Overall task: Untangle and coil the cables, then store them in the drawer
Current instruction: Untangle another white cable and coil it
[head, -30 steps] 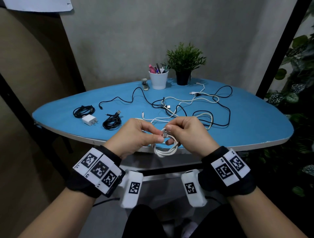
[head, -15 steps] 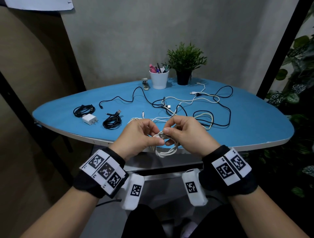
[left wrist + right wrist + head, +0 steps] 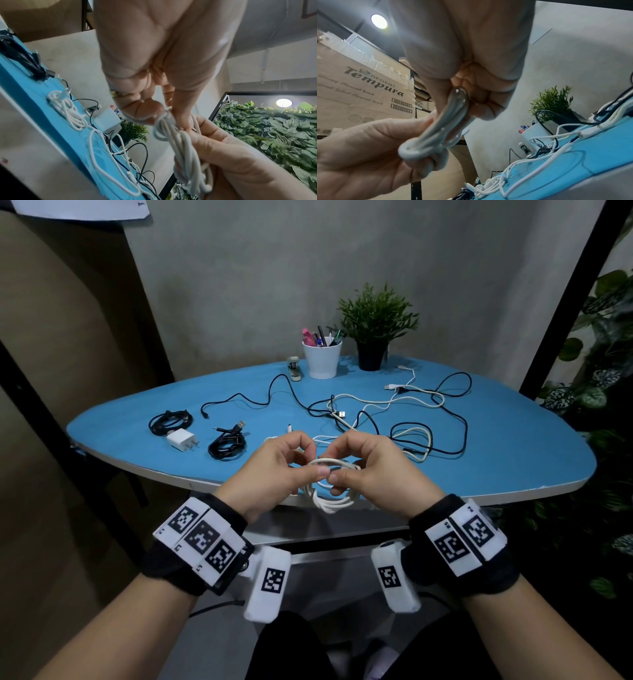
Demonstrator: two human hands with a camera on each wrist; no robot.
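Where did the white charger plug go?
In the head view the white charger plug lies on the left part of the blue table, touching one coiled black cable behind it, with another black coil just to its right.

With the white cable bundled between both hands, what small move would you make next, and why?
Probably set the white coil down beside the two black coils on the blue table. Both the left hand and right hand pinch it, its loops look gathered, and loose cables remain tangled.
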